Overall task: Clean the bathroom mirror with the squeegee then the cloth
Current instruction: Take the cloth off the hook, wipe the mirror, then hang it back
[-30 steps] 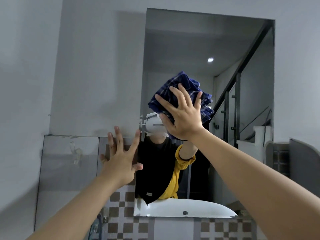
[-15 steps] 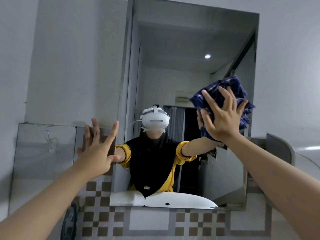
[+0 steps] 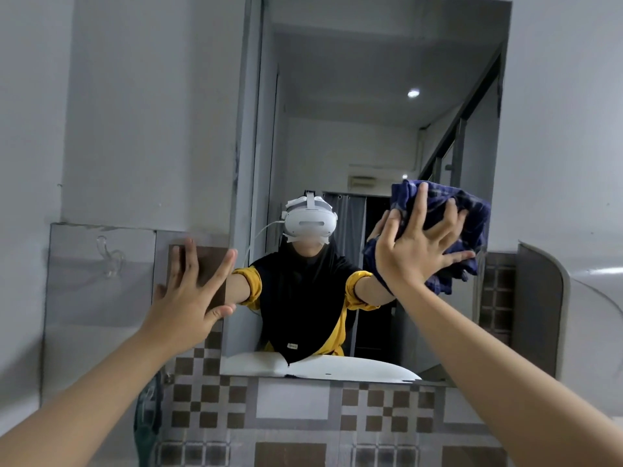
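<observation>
**Mirror-cleaning scene: cloth stage under way at the right edge**

1. Wall. Plain grey above, checkered tile below. Carries the mirror and a pale panel with a clear hook toward its left edge.

2. Mirror. Tall rectangular pane, upright. Upper area reflects a ceiling and one lamp; no streaks or drops can be made out there, though the glass is too dim to judge finely. A white basin rim shows in the reflection along the bottom edge.

3. Cloth. Dark blue checked, bunched. Pressed flat to the glass at the mirror's right edge, about mid-height.

4. Right hand. Fingers fanned wide over the cloth, palm pushing it onto the glass.

5. Left hand. Fingers splayed, empty, flat against the wall just beside the mirror's left edge, apparently bracing.

6. Squeegee. Not in view.

Progress, as a judgement: with the cloth in use and no squeegee in sight, the squeegee pass is probably finished. The wipe is mid-course; the lower right corner and bottom edge likely remain, and whether the top is done cannot be told.
</observation>
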### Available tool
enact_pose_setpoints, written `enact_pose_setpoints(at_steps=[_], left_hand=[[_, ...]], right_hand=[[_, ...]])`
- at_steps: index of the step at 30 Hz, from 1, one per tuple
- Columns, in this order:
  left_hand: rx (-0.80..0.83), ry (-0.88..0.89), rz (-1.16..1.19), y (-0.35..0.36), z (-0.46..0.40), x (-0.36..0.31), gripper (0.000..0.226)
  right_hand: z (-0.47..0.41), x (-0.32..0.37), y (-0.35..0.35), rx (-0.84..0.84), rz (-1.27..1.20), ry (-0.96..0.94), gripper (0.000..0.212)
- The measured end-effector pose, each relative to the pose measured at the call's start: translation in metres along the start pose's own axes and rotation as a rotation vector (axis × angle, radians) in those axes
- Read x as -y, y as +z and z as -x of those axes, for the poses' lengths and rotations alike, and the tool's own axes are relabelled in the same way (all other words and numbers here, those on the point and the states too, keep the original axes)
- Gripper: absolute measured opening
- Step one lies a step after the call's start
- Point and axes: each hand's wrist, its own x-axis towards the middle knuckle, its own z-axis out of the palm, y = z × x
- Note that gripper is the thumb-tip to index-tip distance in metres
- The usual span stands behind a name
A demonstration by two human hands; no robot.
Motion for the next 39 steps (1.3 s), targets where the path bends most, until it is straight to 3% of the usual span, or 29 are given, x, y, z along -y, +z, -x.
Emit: enact_pose_setpoints(at_steps=[6, 10, 18, 28, 39], left_hand=[[0.016, 0.046, -0.002, 0.014, 0.013, 0.011, 0.114], [0.028, 0.049, 0.015, 0.018, 0.014, 0.012, 0.111], [0.009, 0.041, -0.012, 0.022, 0.015, 0.015, 0.117], [0.002, 0.032, -0.029, 0.026, 0.017, 0.020, 0.113], [-0.022, 0.046, -0.044, 0.029, 0.017, 0.023, 0.115]], right_hand=[[0.042, 0.049, 0.022, 0.042, -0.042, -0.147, 0.059], [0.068, 0.083, 0.036, 0.051, -0.033, -0.245, 0.059], [0.103, 0.115, 0.060, 0.042, -0.019, -0.663, 0.053], [0.080, 0.068, 0.042, 0.148, 0.066, -1.150, 0.048], [0.021, -0.033, 0.004, 0.123, 0.126, -1.208, 0.055]])
